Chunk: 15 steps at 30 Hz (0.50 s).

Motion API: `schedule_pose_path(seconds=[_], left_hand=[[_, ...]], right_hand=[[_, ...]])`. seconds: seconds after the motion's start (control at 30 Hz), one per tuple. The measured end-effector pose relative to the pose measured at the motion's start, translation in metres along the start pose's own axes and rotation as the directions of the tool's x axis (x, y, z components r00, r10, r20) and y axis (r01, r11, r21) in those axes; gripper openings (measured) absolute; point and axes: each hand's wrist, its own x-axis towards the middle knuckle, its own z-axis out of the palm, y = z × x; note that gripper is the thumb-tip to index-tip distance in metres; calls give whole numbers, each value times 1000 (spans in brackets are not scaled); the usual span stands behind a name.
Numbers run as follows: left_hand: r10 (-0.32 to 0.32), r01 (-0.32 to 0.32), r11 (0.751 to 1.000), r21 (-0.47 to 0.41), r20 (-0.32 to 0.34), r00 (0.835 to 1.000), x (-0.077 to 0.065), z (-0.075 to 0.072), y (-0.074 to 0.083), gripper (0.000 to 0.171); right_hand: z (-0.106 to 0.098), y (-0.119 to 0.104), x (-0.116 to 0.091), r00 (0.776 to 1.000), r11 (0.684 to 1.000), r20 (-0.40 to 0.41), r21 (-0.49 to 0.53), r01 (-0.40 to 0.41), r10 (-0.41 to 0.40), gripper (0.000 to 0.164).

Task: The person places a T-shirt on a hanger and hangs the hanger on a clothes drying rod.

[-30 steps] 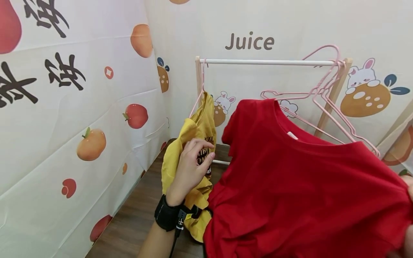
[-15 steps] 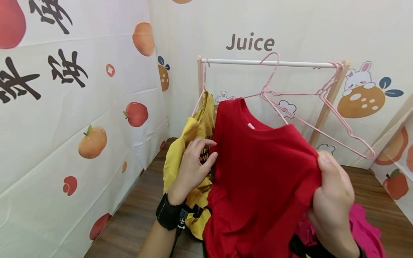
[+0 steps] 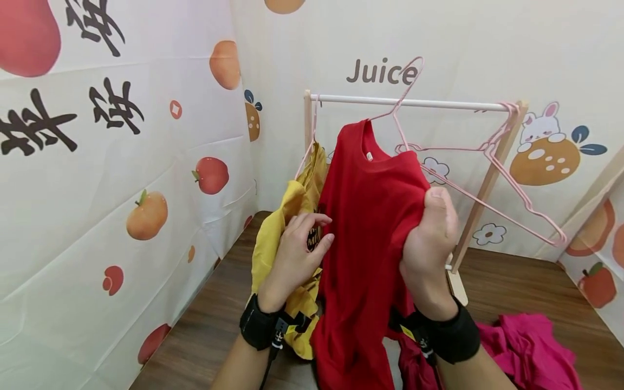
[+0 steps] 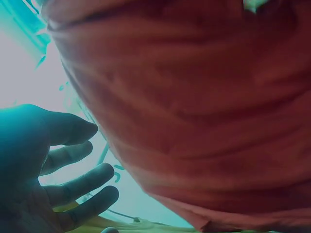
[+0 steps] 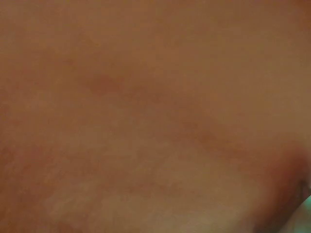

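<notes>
one red shirt (image 3: 365,211) at mid-view, gripped near the shoulder by the right hand (image 3: 430,238); left hand (image 3: 295,255) just beside it, thumb and fingers parted. cloth likely light, soft, floppy; shoulder seems a better hold than hem. pink hanger (image 3: 395,110) rises from neckline; white bar (image 3: 351,99) behind.

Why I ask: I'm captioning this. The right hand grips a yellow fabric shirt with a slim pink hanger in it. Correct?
Only the colour is wrong: the head view shows a red fabric shirt gripped by the right hand, with a slim pink hanger in it.
</notes>
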Motion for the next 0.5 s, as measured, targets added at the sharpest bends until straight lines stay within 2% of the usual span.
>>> schedule_pose_path(seconds=[0.1,0.23,0.4,0.5], left_hand=[[4,-4,1000,-9,2,1000,0,0,1,24],[-4,4,999,-34,-1,1000,0,0,2,23],[-8,8,998,-61,-15,1000,0,-3,5,21],[-8,7,996,-89,-18,1000,0,-6,6,20]], right_hand=[[13,11,1,998,998,23,2,59,-59,32],[30,30,5,992,993,71,-60,105,-100,29],[44,57,5,986,976,149,-196,97,-68,27],[49,72,3,981,951,190,-296,86,-30,30]])
